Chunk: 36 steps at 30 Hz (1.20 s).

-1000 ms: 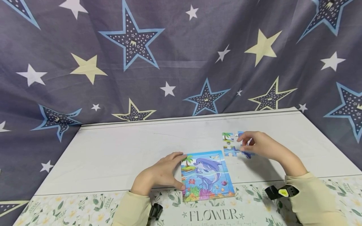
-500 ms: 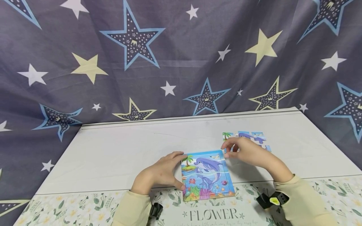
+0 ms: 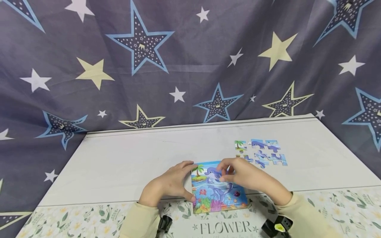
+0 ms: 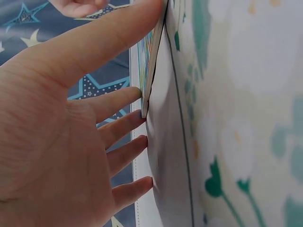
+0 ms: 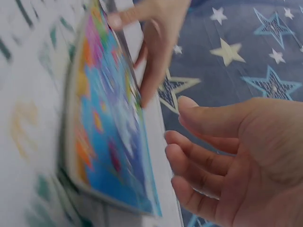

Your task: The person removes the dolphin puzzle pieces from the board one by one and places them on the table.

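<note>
A square dolphin puzzle board lies at the front of the table in the head view. My left hand steadies its left edge, the thumb near the lower corner and the fingers by the upper one. In the left wrist view those fingers are spread and straight. Above the board's upper right part hovers my right hand, fingers loosely bent. Between its thumb and fingertips no piece shows in the right wrist view. Several jigsaw pieces with palm tree and dolphin parts lie behind the board, some partly hidden by the right hand.
A white table covering runs back to a dark star-patterned curtain. Along the front lies a floral printed strip with the word FLOWER. Black wrist cameras sit on both sleeves.
My right hand has come from over the jigsaw pieces, leftward and toward me, to above the puzzle board, uncovering most of the pieces. The left hand has stayed at the board's edge.
</note>
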Available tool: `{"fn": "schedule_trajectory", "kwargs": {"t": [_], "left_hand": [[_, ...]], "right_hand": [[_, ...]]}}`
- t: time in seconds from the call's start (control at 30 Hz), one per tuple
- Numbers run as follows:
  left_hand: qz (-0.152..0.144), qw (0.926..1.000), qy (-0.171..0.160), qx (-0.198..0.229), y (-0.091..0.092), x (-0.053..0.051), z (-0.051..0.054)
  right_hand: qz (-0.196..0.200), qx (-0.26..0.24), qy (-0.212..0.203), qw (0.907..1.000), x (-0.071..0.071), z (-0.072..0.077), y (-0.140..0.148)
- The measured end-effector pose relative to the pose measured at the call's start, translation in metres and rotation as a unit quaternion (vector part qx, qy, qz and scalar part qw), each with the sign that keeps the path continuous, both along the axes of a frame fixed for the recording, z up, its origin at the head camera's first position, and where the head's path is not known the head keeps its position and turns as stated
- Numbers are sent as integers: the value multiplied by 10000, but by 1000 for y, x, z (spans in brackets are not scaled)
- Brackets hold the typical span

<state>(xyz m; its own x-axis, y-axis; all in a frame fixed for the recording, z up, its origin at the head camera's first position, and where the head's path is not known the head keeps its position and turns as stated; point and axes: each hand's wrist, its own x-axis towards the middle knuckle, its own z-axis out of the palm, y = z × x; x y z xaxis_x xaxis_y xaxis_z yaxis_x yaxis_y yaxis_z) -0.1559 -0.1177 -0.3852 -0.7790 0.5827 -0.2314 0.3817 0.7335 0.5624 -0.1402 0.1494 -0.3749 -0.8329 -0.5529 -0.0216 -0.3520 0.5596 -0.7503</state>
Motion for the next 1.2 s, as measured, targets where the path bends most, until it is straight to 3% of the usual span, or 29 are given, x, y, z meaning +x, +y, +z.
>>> {"fn": "schedule_trajectory", "kwargs": {"t": [0.37,0.63,1.2], "left_hand": [[57,9999,-51,-98,0,0,0],[40,9999,-39,-113,0,0,0],[47,9999,-26,-157,1,1,0]], "right_hand": [[137,-390,-303,9987,18,-11,-34],[9,-328,-491,9983,25,-16,-44],[-161,392,0,9991,31,-24,-55]]}}
